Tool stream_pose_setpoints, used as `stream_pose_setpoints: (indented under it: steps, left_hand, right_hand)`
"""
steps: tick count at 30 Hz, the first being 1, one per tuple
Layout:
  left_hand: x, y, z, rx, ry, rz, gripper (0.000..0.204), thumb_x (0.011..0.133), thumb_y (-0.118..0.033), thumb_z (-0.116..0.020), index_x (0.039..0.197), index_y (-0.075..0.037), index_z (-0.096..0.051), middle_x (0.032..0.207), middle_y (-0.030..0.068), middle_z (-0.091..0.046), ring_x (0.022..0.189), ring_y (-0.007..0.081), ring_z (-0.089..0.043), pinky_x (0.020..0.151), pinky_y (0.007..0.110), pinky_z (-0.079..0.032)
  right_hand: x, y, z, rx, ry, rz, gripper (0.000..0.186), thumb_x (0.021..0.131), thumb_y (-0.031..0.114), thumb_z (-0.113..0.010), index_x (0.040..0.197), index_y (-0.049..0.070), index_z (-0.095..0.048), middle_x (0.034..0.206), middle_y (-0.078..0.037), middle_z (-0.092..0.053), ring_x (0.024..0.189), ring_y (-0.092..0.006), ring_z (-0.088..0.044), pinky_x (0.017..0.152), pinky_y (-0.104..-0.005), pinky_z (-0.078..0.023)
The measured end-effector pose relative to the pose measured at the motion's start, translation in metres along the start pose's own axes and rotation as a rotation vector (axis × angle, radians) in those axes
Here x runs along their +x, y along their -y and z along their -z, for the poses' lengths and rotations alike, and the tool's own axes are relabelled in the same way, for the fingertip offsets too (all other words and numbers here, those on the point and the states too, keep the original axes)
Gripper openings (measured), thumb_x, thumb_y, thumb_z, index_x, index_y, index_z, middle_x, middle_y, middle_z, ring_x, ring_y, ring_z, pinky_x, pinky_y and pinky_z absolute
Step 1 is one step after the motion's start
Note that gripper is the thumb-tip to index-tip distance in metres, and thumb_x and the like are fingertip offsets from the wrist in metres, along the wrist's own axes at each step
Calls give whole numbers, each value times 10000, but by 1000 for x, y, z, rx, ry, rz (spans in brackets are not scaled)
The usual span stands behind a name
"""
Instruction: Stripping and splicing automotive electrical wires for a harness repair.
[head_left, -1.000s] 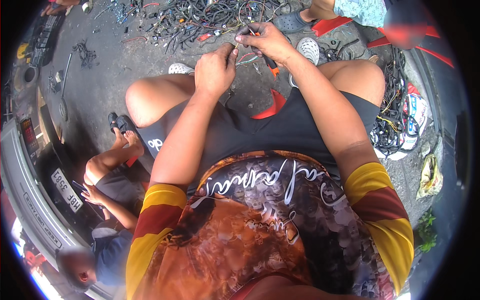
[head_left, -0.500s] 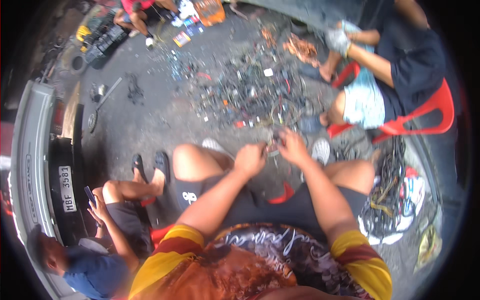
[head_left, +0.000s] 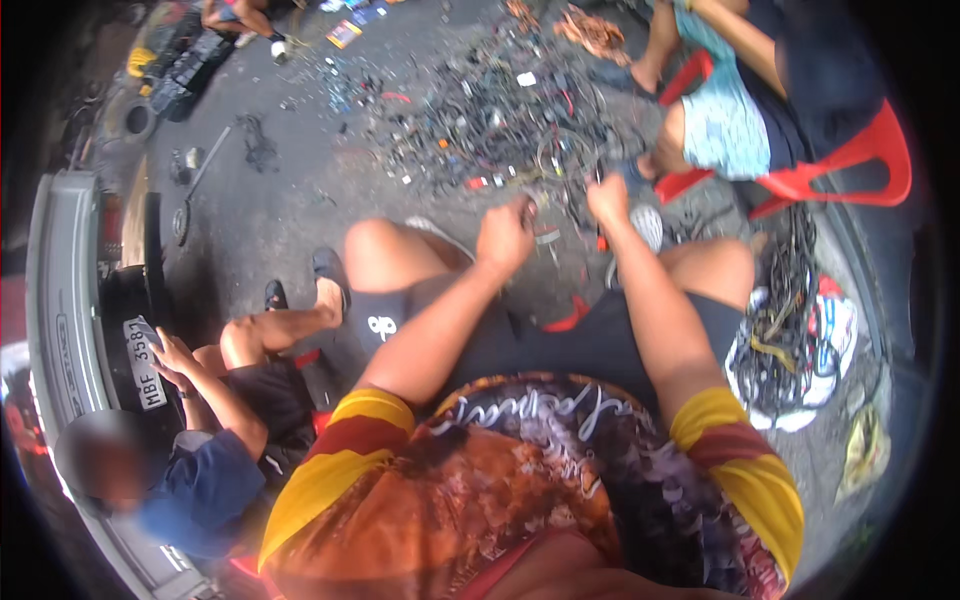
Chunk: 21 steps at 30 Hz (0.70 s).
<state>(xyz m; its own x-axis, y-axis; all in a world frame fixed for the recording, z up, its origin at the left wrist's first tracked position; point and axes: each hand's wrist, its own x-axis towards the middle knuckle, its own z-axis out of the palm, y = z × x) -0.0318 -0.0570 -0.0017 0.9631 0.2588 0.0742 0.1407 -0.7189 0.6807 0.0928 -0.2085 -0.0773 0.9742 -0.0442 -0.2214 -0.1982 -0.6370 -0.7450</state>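
Observation:
My left hand (head_left: 505,238) is closed above the gap between my knees, its fingers curled inward. A small dark bit shows at its fingertips, too blurred to name. Farther right and a little farther out, my right hand (head_left: 608,203) is closed on a dark wire. Thin strands show along its left side, and a small orange piece (head_left: 602,243) hangs just under it; whether the two are joined I cannot tell. The hands are apart. Beyond them a wide heap of scrap wires and connectors (head_left: 490,120) covers the ground.
At the right a person sits on a red plastic chair (head_left: 850,170). A white sack (head_left: 790,410) bearing black cables lies by my right knee. Another person sits at the left beside a grey vehicle tailgate (head_left: 60,330). Copper-coloured wire (head_left: 590,32) lies at the back.
My hands, close together before, have moved apart, the right one outward and away from me. The view has shifted. The seated person at the left has moved their hands.

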Motion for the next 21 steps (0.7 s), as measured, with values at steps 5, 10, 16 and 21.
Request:
stream_pose_setpoints:
  steps: [5,10,16,21]
  left_hand:
    - [23,29,8,-412,62,87,213,953,-213,-491,891,-19,-554,636,62,-497,550,173,-469,513,300,-373]
    - [23,10,11,-821,185,266,149,977,-198,-460,970,-54,-495,615,-65,-373,496,31,-301,437,204,-242]
    - [17,-8,16,-887,214,192,146,973,-197,-469,965,-52,-492,628,-54,-383,513,43,-311,458,209,-248]
    - [15,-14,17,-941,273,169,157,975,-193,-466,953,-41,-502,648,-37,-405,541,59,-331,490,219,-284]
  right_hand:
    - [2,26,3,-124,225,145,391,820,311,-624,1142,89,-625,1057,-226,-629,1017,-382,-591,854,-425,-467]
    - [-28,34,19,198,426,343,331,805,210,-641,1099,56,-644,966,-170,-665,898,-285,-640,835,-357,-469]
    - [-58,72,47,564,514,254,248,848,226,-659,1028,56,-671,744,44,-586,526,-15,-399,474,-198,-336]
    - [-57,68,45,666,531,207,211,814,223,-701,928,48,-669,593,55,-500,483,-27,-382,438,-226,-306]
